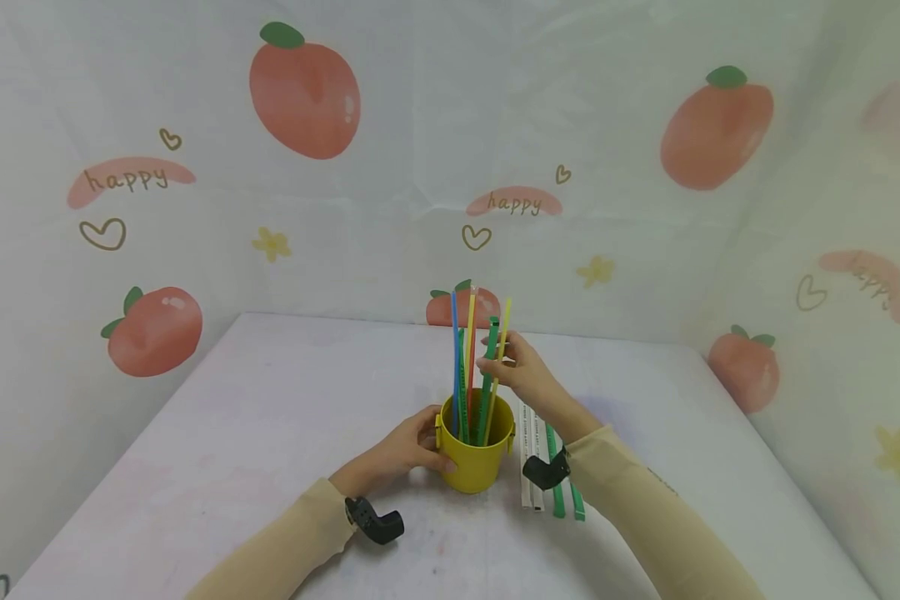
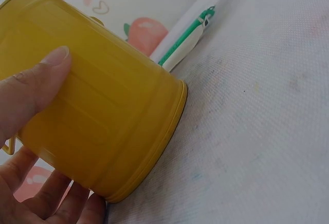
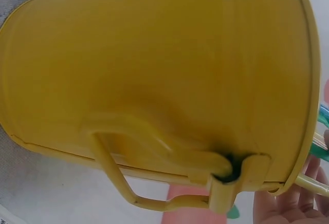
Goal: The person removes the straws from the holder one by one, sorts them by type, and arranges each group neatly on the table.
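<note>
A yellow metal bucket (image 1: 471, 468) stands upright on the table. My left hand (image 1: 414, 442) holds its left side, the thumb (image 2: 49, 77) across the wall and the other fingers behind. Blue (image 1: 455, 350), red and yellow straws (image 1: 505, 321) rise from the bucket, with slim green wrapped straws (image 1: 462, 375) among them. Above the rim my right hand (image 1: 523, 375) pinches a green wrapped straw (image 1: 492, 333) between thumb and fingers; its lower end is inside the bucket. A yellow straw crosses in front of that hand. In the right wrist view the bucket (image 3: 154, 54) hides most of the hand.
Right of the bucket, white wrapped straws (image 1: 527, 492) and green wrapped straws (image 1: 558, 500) lie side by side, partly under my right forearm. Small black devices (image 1: 378, 527) are strapped to both wrists. A fruit-patterned cloth (image 1: 390, 200) hangs behind the white table (image 1: 285, 400).
</note>
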`<state>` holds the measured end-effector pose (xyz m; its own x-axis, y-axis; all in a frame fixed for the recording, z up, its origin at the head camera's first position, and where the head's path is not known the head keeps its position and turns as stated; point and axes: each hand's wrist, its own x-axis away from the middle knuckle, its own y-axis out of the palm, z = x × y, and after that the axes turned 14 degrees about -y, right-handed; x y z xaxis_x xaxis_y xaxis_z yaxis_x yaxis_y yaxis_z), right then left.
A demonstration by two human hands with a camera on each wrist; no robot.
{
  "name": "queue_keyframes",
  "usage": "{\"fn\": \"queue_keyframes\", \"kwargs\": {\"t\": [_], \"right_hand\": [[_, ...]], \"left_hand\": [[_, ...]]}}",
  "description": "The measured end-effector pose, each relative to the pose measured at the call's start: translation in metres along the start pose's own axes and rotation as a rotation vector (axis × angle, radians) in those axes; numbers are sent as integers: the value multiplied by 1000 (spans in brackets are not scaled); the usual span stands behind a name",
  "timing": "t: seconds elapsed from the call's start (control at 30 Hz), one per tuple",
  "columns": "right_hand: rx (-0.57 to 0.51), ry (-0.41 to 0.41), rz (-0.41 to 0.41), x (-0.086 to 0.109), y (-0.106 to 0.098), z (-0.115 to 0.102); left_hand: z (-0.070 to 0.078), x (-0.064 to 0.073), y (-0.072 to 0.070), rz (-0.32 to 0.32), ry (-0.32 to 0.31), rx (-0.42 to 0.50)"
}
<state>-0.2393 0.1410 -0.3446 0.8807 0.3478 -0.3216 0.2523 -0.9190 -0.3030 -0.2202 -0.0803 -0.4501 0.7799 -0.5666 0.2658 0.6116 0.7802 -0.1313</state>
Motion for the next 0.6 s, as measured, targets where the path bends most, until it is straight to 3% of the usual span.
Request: {"fn": "queue_keyframes", "kwargs": {"t": [0.17, 0.37, 0.6], "right_hand": [[7, -29, -13, 1, -1, -1], [24, -7, -7, 1, 0, -2], [172, 19, -42, 4, -1, -4]], "left_hand": [[-1, -2, 0, -12, 18, 15], [0, -2, 0, -6, 21, 20], [1, -1, 1, -12, 20, 26]]}}
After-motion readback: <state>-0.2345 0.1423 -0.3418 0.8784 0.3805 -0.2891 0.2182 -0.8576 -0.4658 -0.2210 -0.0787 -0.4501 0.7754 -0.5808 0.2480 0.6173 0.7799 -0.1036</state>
